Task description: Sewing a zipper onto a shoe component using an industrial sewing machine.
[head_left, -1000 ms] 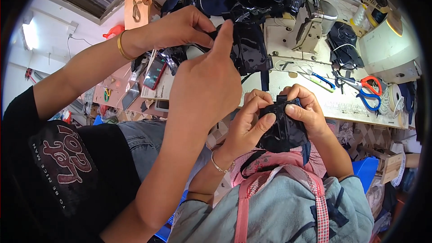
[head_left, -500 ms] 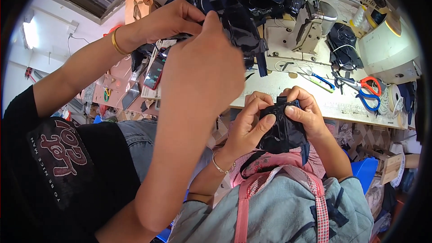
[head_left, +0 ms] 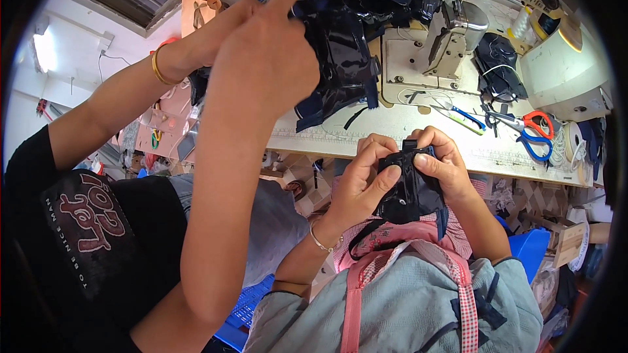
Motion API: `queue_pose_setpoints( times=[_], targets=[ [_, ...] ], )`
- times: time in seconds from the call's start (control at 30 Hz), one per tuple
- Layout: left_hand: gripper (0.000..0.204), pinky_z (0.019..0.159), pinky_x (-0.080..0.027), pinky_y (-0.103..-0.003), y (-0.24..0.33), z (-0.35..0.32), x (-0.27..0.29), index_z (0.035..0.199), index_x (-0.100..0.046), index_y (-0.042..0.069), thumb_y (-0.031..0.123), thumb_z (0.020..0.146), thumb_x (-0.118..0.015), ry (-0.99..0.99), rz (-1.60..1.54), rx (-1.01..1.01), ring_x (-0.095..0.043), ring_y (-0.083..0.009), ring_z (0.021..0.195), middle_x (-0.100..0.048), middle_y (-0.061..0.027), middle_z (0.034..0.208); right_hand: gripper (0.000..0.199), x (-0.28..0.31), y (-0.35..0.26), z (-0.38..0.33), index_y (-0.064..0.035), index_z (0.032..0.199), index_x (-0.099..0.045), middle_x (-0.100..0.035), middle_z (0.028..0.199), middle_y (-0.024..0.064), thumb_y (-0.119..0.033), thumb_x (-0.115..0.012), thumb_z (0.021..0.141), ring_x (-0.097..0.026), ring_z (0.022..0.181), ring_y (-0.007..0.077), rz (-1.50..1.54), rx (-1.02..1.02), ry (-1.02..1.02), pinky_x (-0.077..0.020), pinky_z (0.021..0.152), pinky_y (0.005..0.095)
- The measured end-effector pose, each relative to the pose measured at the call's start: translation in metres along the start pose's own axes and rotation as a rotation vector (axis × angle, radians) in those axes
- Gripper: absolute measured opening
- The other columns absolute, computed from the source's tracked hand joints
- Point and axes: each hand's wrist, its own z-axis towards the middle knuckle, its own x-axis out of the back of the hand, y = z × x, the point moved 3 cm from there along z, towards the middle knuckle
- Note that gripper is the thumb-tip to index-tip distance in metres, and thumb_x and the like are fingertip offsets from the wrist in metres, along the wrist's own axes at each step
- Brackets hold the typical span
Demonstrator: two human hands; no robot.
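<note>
My left hand (head_left: 365, 178) and my right hand (head_left: 446, 162) together pinch a small black shiny fabric piece (head_left: 411, 191), held in front of my chest below the table edge. Thumbs and fingertips press on its top. A co-worker in a black shirt reaches in from the left. One of that person's hands (head_left: 269, 52) lies on a pile of dark blue and black shiny pieces (head_left: 347, 39) on the white table (head_left: 392, 132), index finger raised. Their other hand (head_left: 219, 29), with a gold bangle, is behind it.
A sewing machine (head_left: 458, 33) stands at the back of the table. Orange-handled scissors (head_left: 538, 123), blue-handled scissors (head_left: 535, 147) and a blue-handled tool (head_left: 468, 117) lie to the right. A large white thread cone (head_left: 562, 65) and dark fabric (head_left: 497, 68) sit at far right.
The co-worker's arms have lifted up and to the right over the dark pile, and one index finger now sticks up. My hands hold the black piece in the same place.
</note>
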Motion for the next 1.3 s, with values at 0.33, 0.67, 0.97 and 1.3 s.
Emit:
queue_pose_setpoints(
  times=[0.33,0.67,0.97,1.3],
  targets=[
    [0.018,0.086,-0.031,-0.024,-0.002,0.001,0.004,0.094,-0.049,0.000,0.016,0.090,-0.056,-0.010,-0.001,0.021,-0.039,-0.0136,0.097,-0.045,-0.0053,0.104,0.017,0.000,0.005,0.001,-0.0058,0.082,-0.050,-0.046,0.080,0.0002,-0.015,-0.064,0.083,-0.042,0.075,0.0082,0.016,-0.001,0.018,-0.0349,0.070,0.0215],
    [0.019,0.086,-0.031,-0.023,-0.007,0.001,0.003,0.097,-0.050,0.000,0.017,0.090,-0.056,-0.001,-0.006,0.036,-0.039,-0.0122,0.097,-0.044,-0.0047,0.105,0.016,0.004,0.009,0.000,-0.0065,0.082,-0.051,-0.046,0.079,-0.0010,-0.015,-0.064,0.083,-0.043,0.073,0.0070,0.039,-0.005,0.012,-0.0355,0.068,0.0206],
    [0.021,0.083,-0.036,-0.019,-0.011,0.000,0.005,0.106,-0.049,0.001,0.014,0.091,-0.055,-0.023,0.064,-0.001,-0.044,-0.0053,0.094,-0.043,0.0008,0.103,0.015,0.005,0.011,0.000,-0.0066,0.082,-0.051,-0.047,0.079,-0.0016,-0.014,-0.064,0.084,-0.045,0.074,0.0061,0.036,-0.007,-0.012,-0.0374,0.068,0.0200],
    [0.022,0.080,-0.033,-0.020,-0.006,-0.005,0.005,0.099,-0.051,0.000,0.020,0.091,-0.056,0.044,-0.011,0.021,-0.041,-0.0092,0.091,-0.043,-0.0030,0.103,0.014,0.001,0.012,0.003,-0.0058,0.082,-0.051,-0.047,0.079,-0.0017,-0.013,-0.063,0.084,-0.045,0.073,0.0057,0.029,-0.004,-0.035,-0.0372,0.068,0.0196]
  ],
)
